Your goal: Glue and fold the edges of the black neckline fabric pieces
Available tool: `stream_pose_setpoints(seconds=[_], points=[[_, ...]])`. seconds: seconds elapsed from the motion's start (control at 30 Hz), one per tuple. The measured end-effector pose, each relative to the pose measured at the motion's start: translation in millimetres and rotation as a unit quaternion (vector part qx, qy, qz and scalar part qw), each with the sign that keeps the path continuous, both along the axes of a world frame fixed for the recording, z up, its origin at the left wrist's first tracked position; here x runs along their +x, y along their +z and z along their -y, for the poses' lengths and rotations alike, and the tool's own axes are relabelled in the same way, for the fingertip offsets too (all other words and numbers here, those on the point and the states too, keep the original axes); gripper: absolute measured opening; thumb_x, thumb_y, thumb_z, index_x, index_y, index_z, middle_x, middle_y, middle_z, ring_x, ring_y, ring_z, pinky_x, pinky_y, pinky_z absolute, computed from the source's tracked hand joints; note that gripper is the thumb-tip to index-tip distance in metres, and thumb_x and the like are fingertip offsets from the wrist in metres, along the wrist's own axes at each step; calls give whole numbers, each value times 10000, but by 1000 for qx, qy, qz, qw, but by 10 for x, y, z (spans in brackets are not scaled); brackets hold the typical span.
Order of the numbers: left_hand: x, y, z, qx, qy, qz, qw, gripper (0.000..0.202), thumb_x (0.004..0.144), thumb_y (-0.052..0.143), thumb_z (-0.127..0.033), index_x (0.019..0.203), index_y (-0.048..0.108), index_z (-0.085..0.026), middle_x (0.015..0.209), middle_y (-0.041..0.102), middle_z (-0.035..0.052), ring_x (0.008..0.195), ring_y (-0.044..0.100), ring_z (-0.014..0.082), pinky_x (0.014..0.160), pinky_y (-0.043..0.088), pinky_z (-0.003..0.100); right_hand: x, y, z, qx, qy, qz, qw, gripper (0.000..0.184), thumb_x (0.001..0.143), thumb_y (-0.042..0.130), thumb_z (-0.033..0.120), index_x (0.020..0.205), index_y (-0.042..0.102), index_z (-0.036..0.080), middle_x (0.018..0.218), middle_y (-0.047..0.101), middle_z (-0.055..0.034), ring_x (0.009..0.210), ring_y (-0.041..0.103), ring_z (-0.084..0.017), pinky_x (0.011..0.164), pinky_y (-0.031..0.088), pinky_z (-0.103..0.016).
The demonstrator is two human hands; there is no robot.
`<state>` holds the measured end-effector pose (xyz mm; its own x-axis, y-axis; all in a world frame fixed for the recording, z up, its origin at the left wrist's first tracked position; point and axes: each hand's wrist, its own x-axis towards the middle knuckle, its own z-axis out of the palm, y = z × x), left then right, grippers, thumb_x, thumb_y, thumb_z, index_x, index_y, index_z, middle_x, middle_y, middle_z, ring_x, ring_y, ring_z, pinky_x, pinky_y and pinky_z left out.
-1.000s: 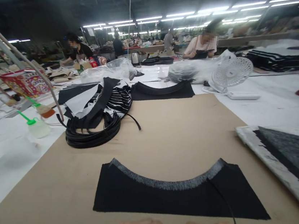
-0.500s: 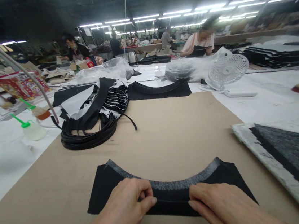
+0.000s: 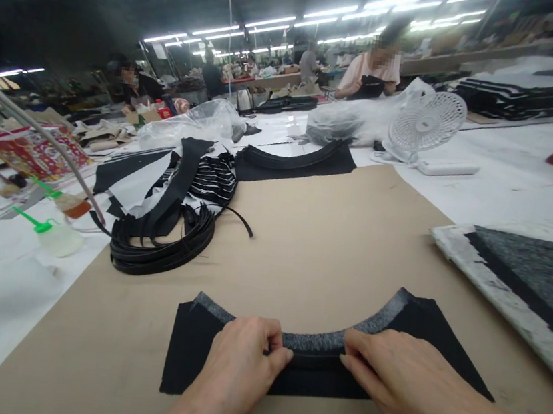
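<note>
A black fabric piece (image 3: 426,343) with a curved grey edge lies on the brown paper sheet (image 3: 333,241) in front of me. My left hand (image 3: 242,364) pinches the fabric at the grey curved edge, fingers curled. My right hand (image 3: 387,375) presses on the same edge just to the right, fingertips together on the cloth. The two hands are a short gap apart at the middle of the curve.
A coil of black straps (image 3: 160,250) and striped cloth (image 3: 213,182) lie at the left. A white fan (image 3: 425,124) stands behind, and a grey-topped board (image 3: 524,278) sits at the right. Green-capped bottles (image 3: 56,237) stand on the left. Other people work at far tables.
Both hands came up from the bottom edge onto the fabric and took hold of its grey curved edge. Since half a second ago they have shifted slightly up along it.
</note>
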<state>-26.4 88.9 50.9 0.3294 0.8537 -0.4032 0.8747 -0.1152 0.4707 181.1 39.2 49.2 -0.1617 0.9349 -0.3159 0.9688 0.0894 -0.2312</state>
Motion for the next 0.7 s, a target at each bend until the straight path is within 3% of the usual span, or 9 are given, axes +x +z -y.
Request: stream_pose_setpoints(seconds=[0.33,0.7], points=[[29,-48,-7,41,3,-49,998,92,747,594,-311,680,622,-255,634,600,-40,648,533,147,571,230,261,-53,-79,-22,-14,-9,-49,999,239,950,443,185,776,605,211,734,682,-32,660,656,-210,567,329,-288],[75,-57,-30,47,-11,-55,997,172,771,608,-388,675,622,-246,628,634,-25,657,579,165,575,239,263,-18,-150,-45,30,-14,-8,999,214,935,487,228,746,588,229,673,670,-20,642,658,-244,540,261,-295]])
